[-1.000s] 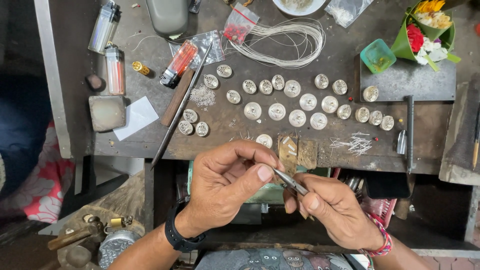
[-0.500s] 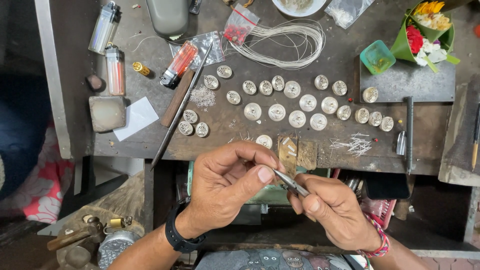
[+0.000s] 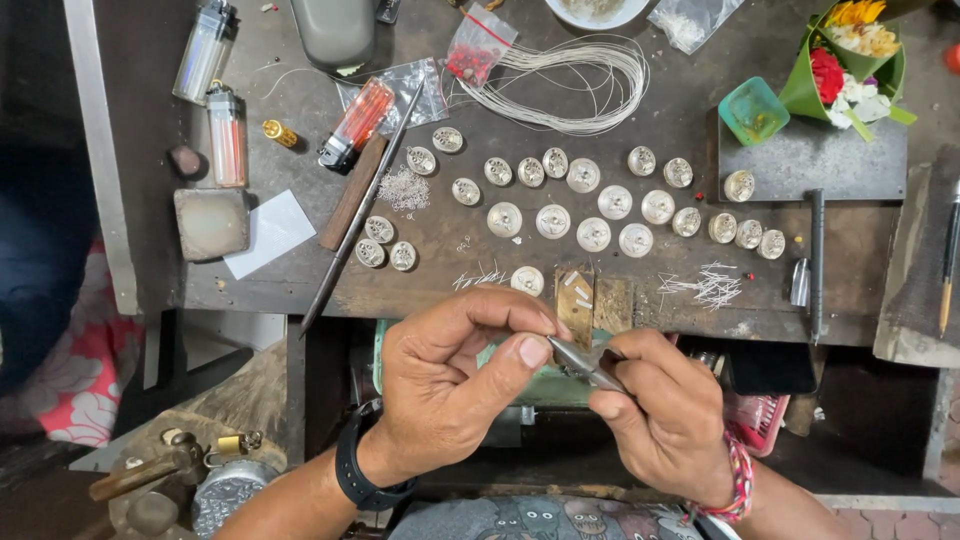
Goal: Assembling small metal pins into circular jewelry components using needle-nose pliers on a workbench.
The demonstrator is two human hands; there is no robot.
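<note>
My left hand (image 3: 455, 385) is curled in front of the bench edge, thumb and forefinger pinched together on something too small to make out. My right hand (image 3: 665, 415) grips metal tweezers (image 3: 585, 362), whose tip meets the left thumb and forefinger. Both hands hover over a dark gap below the wooden workbench (image 3: 460, 290). A black watch sits on my left wrist, a woven bracelet on my right. Just beyond the hands lies a round silver disc (image 3: 527, 281) near the bench edge.
Several domed silver discs (image 3: 593, 234) lie in rows on the bench. A coil of silver wire (image 3: 565, 85), lighters (image 3: 226, 136), a long metal rod (image 3: 360, 210), short wire bits (image 3: 712, 286), a green cup (image 3: 752, 110) and a flower offering (image 3: 845, 60) lie around. A hammer (image 3: 150, 470) sits lower left.
Both hands hold nearly the same pose; the tweezers tip has stayed against the left fingertips with only slight shifts.
</note>
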